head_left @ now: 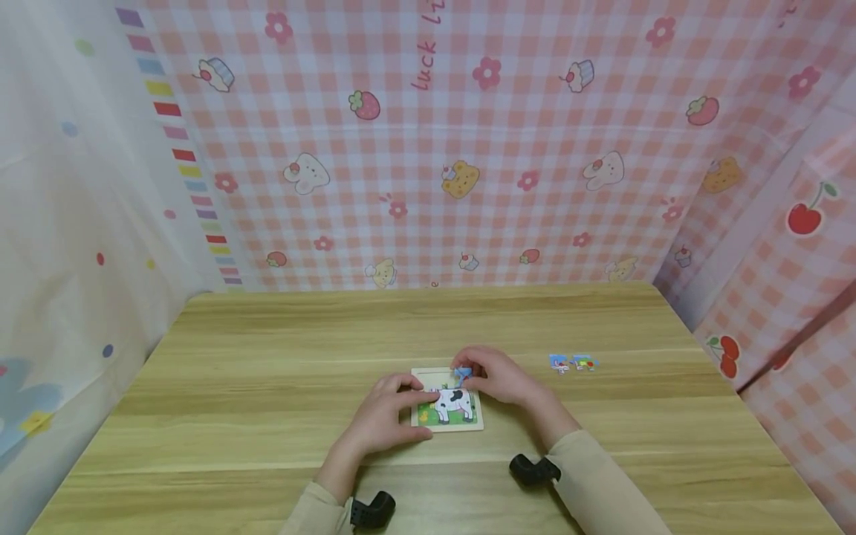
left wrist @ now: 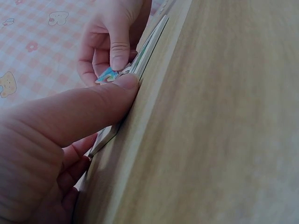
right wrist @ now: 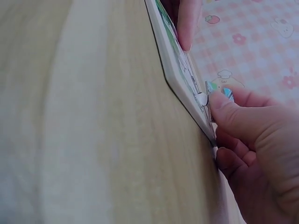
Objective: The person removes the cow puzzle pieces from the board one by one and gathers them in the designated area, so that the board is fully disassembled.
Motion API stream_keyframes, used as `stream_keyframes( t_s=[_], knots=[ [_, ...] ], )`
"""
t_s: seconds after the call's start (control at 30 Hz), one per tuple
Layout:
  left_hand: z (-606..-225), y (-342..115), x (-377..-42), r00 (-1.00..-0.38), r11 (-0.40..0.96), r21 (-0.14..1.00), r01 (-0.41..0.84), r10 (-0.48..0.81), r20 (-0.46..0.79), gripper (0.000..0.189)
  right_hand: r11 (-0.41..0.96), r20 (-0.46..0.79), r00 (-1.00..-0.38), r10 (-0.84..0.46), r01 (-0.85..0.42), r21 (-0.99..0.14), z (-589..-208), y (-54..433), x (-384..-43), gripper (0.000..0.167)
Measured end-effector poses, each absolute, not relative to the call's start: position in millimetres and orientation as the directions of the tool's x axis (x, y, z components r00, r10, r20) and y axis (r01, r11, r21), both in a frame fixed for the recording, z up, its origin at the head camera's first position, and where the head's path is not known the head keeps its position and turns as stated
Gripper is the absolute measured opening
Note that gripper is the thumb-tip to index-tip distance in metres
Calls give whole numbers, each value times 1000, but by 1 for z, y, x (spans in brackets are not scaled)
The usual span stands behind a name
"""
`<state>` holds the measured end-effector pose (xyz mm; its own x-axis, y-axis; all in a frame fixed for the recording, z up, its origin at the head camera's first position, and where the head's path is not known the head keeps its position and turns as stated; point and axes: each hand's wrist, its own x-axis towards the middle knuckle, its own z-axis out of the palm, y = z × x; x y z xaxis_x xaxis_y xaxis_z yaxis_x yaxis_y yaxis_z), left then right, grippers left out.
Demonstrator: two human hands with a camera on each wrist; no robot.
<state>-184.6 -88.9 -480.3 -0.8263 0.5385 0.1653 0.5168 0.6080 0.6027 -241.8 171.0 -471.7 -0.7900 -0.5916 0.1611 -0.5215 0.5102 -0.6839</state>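
Observation:
A small wooden jigsaw puzzle board [head_left: 446, 428] with a cow picture lies on the table. My left hand [head_left: 386, 414] grips its left side, the thumb at the near edge and a finger reaching over onto the cow. In the left wrist view, the thumb [left wrist: 93, 105] presses the board's edge. Between right thumb and fingers, my right hand [head_left: 498, 375] pinches a blue puzzle piece [head_left: 461, 374] over the board's far right part. The piece also shows in the right wrist view, tilted at the board's edge; the pinching fingers partly hide it.
Two loose puzzle pieces, one with blue and white [head_left: 558, 363] and one with green and red [head_left: 584, 363], lie to the right of the board. The wooden table [head_left: 267, 349] ends at a checked cloth [head_left: 428, 223] behind and curtains on both sides.

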Motion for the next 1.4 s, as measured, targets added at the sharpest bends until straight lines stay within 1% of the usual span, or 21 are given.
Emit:
stream_keyframes(
  t_s=[0.27, 0.37, 0.57, 0.77, 1.1, 1.27, 1.4],
  knots=[
    [-482, -88, -184, -820, 610, 581, 539, 538, 195, 52, 486, 186, -831, -524, -471, -736, -469, 178, -236, 20],
    [-484, -87, -185, -822, 622, 568, 539, 535, 194, 52, 485, 202, -842, -501, -466, -740, -468, 183, -235, 19],
    [-484, -87, -185, -825, 619, 580, 530, 534, 184, 52, 507, 208, -860, -466, -452, -734, -465, 196, -232, 15],
    [-485, -87, -185, -823, 622, 573, 534, 537, 184, 52, 530, 225, -876, -426, -443, -722, -467, 214, -231, 15],
    [-484, -86, -186, -819, 617, 572, 540, 543, 188, 53, 496, 237, -910, -340, -388, -777, -467, 249, -222, 14],
    [-485, -87, -187, -818, 617, 572, 541, 543, 189, 53, 442, 256, -913, -318, -381, -812, -468, 265, -217, 14],
    [-486, -88, -187, -821, 618, 575, 536, 540, 184, 53, 439, 234, -930, -285, -343, -830, -468, 276, -213, 13]
  ],
)
